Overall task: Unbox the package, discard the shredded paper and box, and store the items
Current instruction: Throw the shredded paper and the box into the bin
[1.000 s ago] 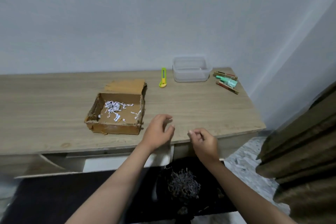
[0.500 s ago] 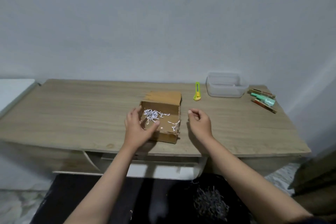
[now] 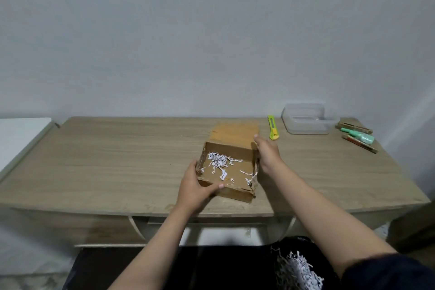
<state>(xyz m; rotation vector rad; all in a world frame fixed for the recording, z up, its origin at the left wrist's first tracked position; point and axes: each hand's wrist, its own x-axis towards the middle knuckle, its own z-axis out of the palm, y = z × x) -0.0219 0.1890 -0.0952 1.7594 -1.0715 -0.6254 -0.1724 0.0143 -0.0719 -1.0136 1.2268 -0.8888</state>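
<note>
An open cardboard box (image 3: 236, 194) sits near the front edge of the wooden table (image 3: 117, 160), its flap folded back. Scraps of white shredded paper (image 3: 220, 162) lie on its floor. My left hand (image 3: 194, 189) grips the box's near left corner, thumb over the front wall. My right hand (image 3: 267, 153) holds the right wall, fingers along the outside. A pile of shredded paper (image 3: 297, 271) lies in a black bag (image 3: 223, 268) on the floor below. The unpacked items, a mint green tube (image 3: 360, 136) and flat brown sticks (image 3: 359, 143), lie at the table's far right.
A clear plastic container (image 3: 306, 121) stands at the back right, with a yellow-green box cutter (image 3: 273, 127) to its left. A white surface (image 3: 16, 139) adjoins the table on the left. Something dark brown (image 3: 414, 228) stands to the right of the table.
Both hands rose from over the bag at the table's edge to the box. The left hand took the near left corner, then the right hand took the right wall. The view shifted left.
</note>
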